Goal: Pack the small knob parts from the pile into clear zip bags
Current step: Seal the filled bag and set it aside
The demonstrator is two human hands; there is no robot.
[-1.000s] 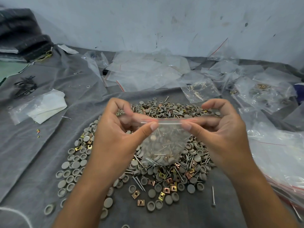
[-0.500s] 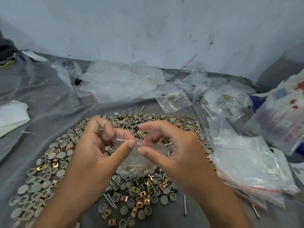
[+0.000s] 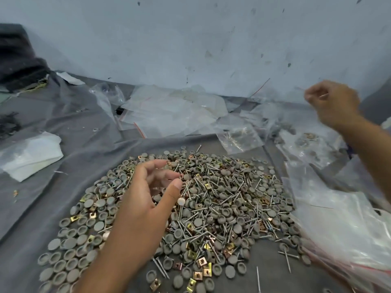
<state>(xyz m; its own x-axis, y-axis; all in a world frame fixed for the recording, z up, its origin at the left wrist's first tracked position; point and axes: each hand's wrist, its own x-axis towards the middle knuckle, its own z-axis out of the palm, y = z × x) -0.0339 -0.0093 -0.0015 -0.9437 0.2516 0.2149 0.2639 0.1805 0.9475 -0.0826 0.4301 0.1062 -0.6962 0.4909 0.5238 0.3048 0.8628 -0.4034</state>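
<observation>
So we're looking at a counter [image 3: 69,132] draped in grey cloth, with the pile [image 3: 190,210] of grey knob caps, screws and brass-coloured square clips spread across the middle, running from about 7 o'clock to 2 o'clock.

At 12 o'clock there's a heap of empty clear zip bags [image 3: 173,111] against the wall. More bags slump at 3 to 4 o'clock [image 3: 338,218], red zip lines showing; we can't tell what's in those. At 2 o'clock a couple of filled bags [image 3: 241,138] look to hold grey caps and a few gold bits.

Our left hand [image 3: 148,199] hovers over the pile's centre, fingers loosely curled and apart, holding nothing we can make out. Our right hand [image 3: 332,102] is up at 2 o'clock, pinched narrow; there might be a thin clear edge or wire in it, but it's too blurred to say, so we can't tell if it holds anything.

What could go wrong: the pile is mixed, so a quick grab probably drags screws and clips along with the knobs, and the screw points could poke a thin bag. Loose caps at the 6 o'clock edge look easy to scatter with a forearm.
</observation>
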